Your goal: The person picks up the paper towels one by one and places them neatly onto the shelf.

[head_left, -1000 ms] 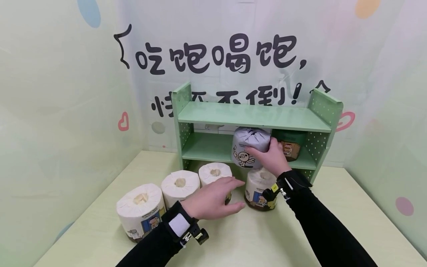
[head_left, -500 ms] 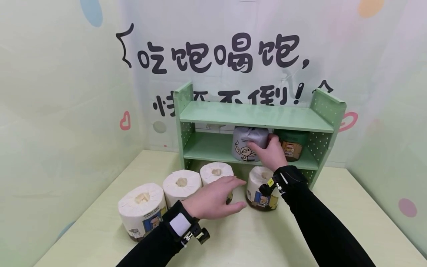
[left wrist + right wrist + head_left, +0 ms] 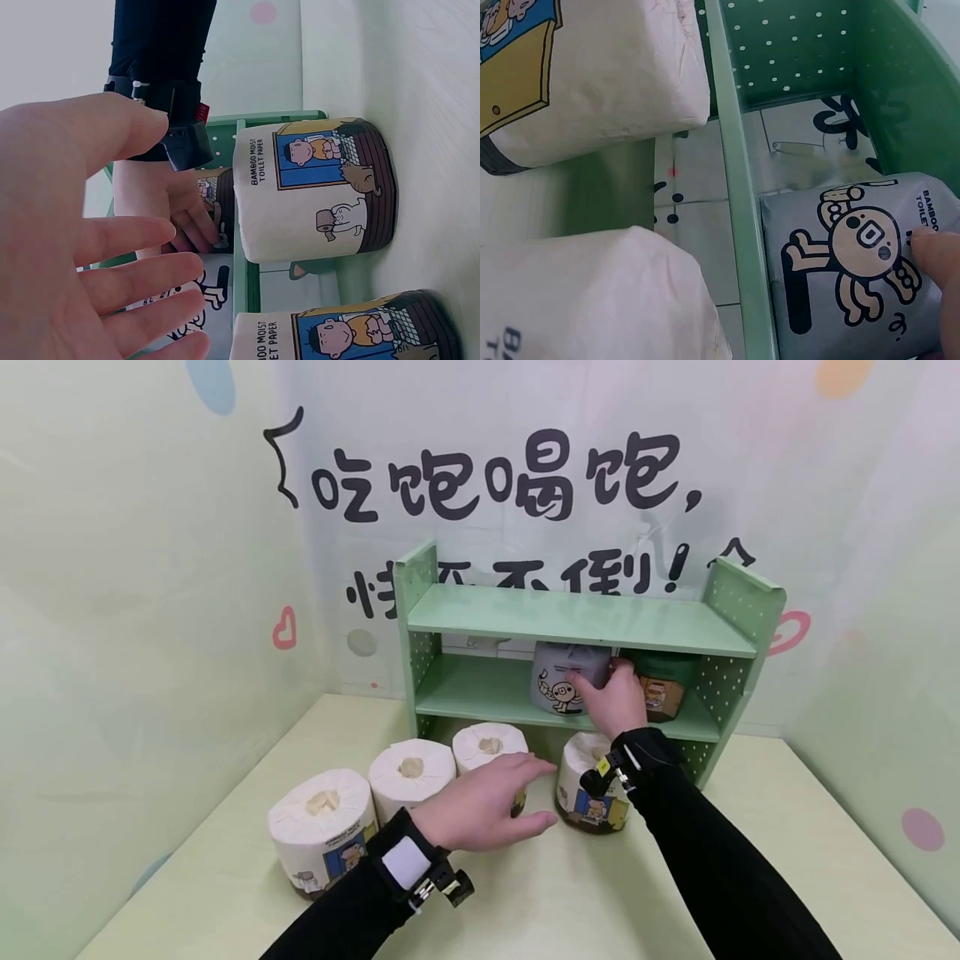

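Observation:
My right hand (image 3: 621, 703) grips a lilac-grey wrapped toilet paper roll (image 3: 553, 683) by its right side, thumb on the front. The roll stands upright on the middle board of the green shelf (image 3: 577, 620); in the right wrist view its printed cartoon figure (image 3: 862, 244) shows. Just right of it on that board is a green-and-brown wrapped roll (image 3: 663, 687), partly hidden by the hand. My left hand (image 3: 480, 810) is held over the table with fingers extended, holding nothing, close to a white roll (image 3: 480, 742) that it partly covers.
Two more white toilet paper rolls, one at the far left (image 3: 303, 852) and one beside it (image 3: 408, 768), stand on the pale table (image 3: 525, 910). Another white roll (image 3: 581, 789) stands before the shelf, partly behind the right wrist. Printed walls enclose the table.
My right hand has lowered the lilac-grey roll and pushed it back under the top board, onto the middle board. The left hand has stayed almost still.

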### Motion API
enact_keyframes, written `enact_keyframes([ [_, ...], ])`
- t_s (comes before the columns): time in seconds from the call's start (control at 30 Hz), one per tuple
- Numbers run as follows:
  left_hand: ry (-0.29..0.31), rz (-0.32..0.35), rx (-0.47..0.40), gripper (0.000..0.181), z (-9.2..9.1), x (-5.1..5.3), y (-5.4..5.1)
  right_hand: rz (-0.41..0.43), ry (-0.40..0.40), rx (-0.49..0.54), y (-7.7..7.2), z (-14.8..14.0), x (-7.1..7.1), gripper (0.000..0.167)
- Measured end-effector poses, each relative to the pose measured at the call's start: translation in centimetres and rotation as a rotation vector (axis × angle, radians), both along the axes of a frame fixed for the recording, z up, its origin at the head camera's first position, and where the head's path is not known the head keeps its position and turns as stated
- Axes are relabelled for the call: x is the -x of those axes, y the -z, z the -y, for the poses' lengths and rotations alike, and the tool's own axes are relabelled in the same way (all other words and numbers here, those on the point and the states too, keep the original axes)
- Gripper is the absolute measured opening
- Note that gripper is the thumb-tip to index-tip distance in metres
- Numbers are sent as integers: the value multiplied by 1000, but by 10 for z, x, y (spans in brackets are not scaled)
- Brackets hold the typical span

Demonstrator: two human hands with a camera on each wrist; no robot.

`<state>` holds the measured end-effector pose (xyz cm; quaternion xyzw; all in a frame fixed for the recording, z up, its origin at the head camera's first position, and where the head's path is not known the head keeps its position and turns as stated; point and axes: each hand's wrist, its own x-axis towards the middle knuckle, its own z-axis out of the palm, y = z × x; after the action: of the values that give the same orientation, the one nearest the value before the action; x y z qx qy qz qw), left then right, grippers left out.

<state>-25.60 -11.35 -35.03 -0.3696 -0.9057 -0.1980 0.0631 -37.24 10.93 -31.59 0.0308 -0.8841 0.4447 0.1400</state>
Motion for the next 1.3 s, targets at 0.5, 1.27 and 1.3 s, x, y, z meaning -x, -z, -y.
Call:
enact_keyframes([
  [0.5, 2, 5, 7, 62, -1, -1, -4, -62, -108, 31, 2, -27, -26, 74],
  [1.27, -24, 49, 11, 62, -3, 1, 4, -274, -43, -158, 74, -100, -112, 36],
  [1.3, -24, 48, 9, 62, -2, 1, 4, -286, -35, -158, 77, -102, -113, 34],
])
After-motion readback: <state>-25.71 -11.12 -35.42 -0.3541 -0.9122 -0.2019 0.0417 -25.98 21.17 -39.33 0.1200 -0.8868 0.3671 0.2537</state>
